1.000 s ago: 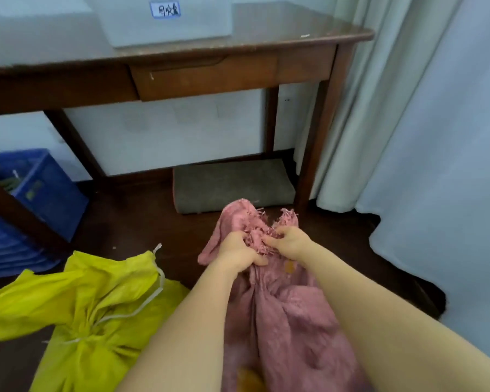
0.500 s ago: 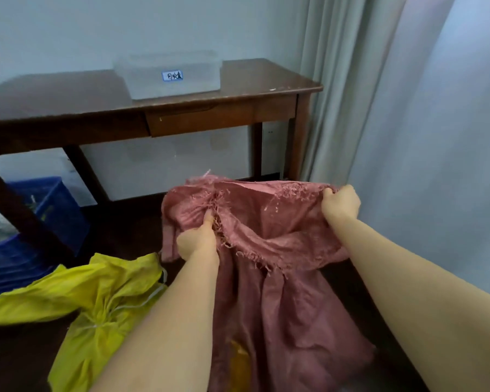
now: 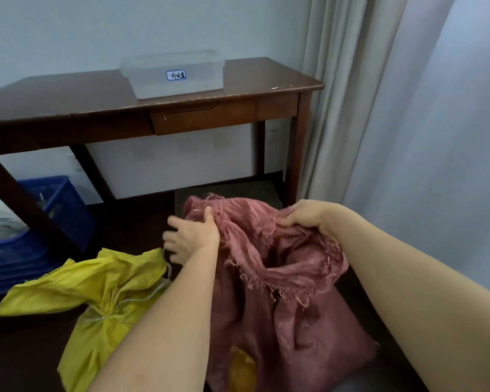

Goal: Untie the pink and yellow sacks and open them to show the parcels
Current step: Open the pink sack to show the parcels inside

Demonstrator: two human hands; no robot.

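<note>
A pink woven sack (image 3: 294, 321) stands on the dark floor in front of me, its frayed mouth pulled wide. My right hand (image 3: 309, 215) grips the right side of the rim. At the left side of the rim my left hand (image 3: 191, 239) hooks its thumb over the edge while the fingers spread outside. The sack's inside is dark and no parcel shows in it. A yellow patch (image 3: 242, 366) shows low on its front. To the left lies a yellow sack (image 3: 108, 292), its neck tied with a white string (image 3: 108, 316).
A dark wooden desk (image 3: 68, 100) with a drawer stands against the wall, a clear labelled plastic box (image 3: 173, 73) on top. A blue crate (image 3: 54, 213) sits at the left under it. Pale curtains (image 3: 408, 123) hang at the right.
My hands went from pinching the sack's bunched top together to pulling its rim apart, so the mouth now gapes. The left hand's fingers have loosened. The view has tilted upward.
</note>
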